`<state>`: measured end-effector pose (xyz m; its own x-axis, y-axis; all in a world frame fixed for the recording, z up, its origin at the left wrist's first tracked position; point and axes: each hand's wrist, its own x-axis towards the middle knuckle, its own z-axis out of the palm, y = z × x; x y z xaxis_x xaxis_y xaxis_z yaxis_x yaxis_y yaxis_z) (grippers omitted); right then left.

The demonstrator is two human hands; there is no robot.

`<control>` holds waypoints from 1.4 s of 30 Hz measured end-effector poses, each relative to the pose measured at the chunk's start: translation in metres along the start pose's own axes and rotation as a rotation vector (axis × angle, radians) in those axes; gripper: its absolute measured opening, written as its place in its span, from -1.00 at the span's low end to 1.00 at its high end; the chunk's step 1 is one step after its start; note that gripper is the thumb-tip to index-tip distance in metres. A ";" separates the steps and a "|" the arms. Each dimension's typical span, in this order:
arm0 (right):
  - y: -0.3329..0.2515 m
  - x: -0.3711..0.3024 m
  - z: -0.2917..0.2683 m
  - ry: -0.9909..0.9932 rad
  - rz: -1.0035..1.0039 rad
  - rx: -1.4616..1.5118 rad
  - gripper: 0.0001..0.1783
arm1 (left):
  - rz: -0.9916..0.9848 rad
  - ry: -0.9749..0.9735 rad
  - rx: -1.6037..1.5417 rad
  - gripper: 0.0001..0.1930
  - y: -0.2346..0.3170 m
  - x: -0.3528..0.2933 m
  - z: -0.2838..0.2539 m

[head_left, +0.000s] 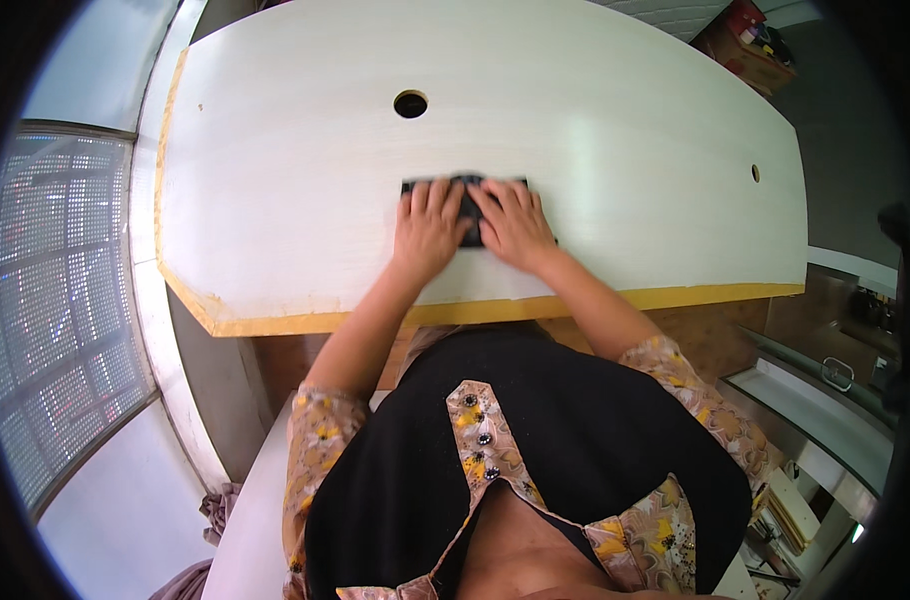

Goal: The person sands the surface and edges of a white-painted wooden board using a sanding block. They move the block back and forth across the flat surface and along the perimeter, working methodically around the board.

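Observation:
A small flat black piece, which looks like folded fabric, lies on the white tabletop near its front edge. My left hand rests palm down on the left part of it, with the fingers stretched away from me. On the right part lies my right hand, also palm down, its fingers spread and slanting in toward the left hand. Between the hands a strip of the black piece shows, and its far corners stick out past the fingertips. Most of its surface is hidden under my palms.
Yellow tape runs along the table's front and left edges. One round hole lies beyond my hands, another at the far right. A window stands left, a cardboard box back right, and an open drawer lower right.

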<state>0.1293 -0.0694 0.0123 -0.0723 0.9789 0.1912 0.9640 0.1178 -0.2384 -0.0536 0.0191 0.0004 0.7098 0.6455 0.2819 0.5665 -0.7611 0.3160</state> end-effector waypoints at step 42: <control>0.182 0.045 -0.016 0.188 0.102 0.177 -0.76 | 0.000 -0.074 0.078 -0.38 0.055 0.155 0.069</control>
<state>0.3060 -0.0061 -0.0073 0.0873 0.9408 0.3275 0.9030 0.0641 -0.4249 0.1160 0.0729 -0.0012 0.7369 0.6415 0.2134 0.5958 -0.7653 0.2434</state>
